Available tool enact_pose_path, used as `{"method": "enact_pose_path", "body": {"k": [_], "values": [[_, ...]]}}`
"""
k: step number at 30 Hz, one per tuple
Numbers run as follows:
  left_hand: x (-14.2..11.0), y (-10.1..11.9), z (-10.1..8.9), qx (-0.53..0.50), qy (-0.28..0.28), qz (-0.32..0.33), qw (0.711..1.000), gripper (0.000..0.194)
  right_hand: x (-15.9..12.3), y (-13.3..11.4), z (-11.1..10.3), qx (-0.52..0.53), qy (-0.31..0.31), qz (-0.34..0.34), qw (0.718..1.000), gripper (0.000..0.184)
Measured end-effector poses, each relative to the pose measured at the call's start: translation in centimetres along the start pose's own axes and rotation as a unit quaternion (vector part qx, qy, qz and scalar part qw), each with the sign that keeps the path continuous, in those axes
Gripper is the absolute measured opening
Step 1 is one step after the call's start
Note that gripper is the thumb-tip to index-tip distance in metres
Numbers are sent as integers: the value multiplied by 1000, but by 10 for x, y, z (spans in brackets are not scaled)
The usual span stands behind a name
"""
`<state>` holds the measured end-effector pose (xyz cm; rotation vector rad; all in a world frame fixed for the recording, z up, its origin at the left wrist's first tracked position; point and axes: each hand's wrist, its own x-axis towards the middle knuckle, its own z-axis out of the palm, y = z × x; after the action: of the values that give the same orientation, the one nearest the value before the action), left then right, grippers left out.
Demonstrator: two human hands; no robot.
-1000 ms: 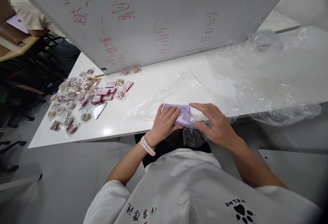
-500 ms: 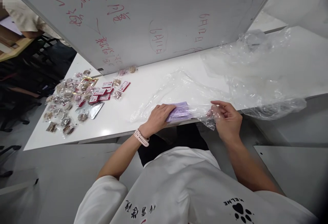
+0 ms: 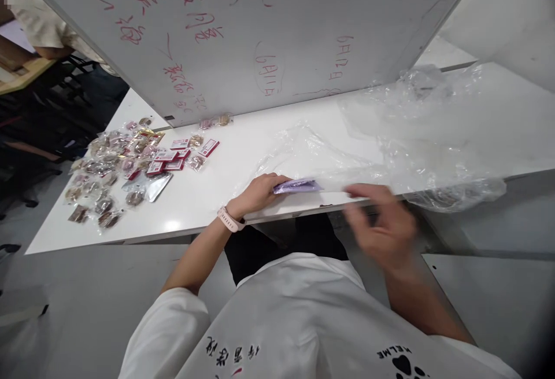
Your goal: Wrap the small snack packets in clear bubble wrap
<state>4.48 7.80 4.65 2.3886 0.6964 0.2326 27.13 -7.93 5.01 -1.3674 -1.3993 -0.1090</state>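
My left hand (image 3: pixel 259 191) is closed on one end of a flat purple packet (image 3: pixel 298 186), tilted up near the table's front edge. What exactly the packet contains I cannot make out. To its right, my right hand (image 3: pixel 384 225) is blurred by motion, its thumb and fingers apart and nothing visible between them. Clear plastic film (image 3: pixel 303 142) lies spread on the table behind the packet. A small dark fragment (image 3: pixel 326 205) is at the table edge between the hands.
Small wrapped items (image 3: pixel 108 153) and several red-and-white packets (image 3: pixel 173 159) are heaped at the left of the white table (image 3: pixel 203 205). A whiteboard (image 3: pixel 303 26) stands across the back. Crumpled clear plastic (image 3: pixel 459 191) hangs over the front edge at right. A person (image 3: pixel 47 26) is at far left.
My right hand has let go of the clear plastic and small pinkish piece it held and swung down. The purple packet has tilted up in my left hand, now showing its edge.
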Motion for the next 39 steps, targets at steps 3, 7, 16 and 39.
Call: {"method": "enact_pose_path", "body": {"k": [3, 7, 16, 39], "values": [[14, -9, -20, -123, -81, -24, 989, 31, 0, 2, 31, -65, -210, -84, 972, 51], [33, -25, -32, -224, -143, -91, 960, 42, 6, 40, 64, -148, -253, -3, 956, 50], [44, -14, -10, 48, -5, -186, 981, 54, 2, 38, 76, -195, -218, -31, 956, 40], [-52, -45, -47, -131, 273, -387, 871, 40, 4, 43, 80, -45, -394, -85, 914, 38]]}}
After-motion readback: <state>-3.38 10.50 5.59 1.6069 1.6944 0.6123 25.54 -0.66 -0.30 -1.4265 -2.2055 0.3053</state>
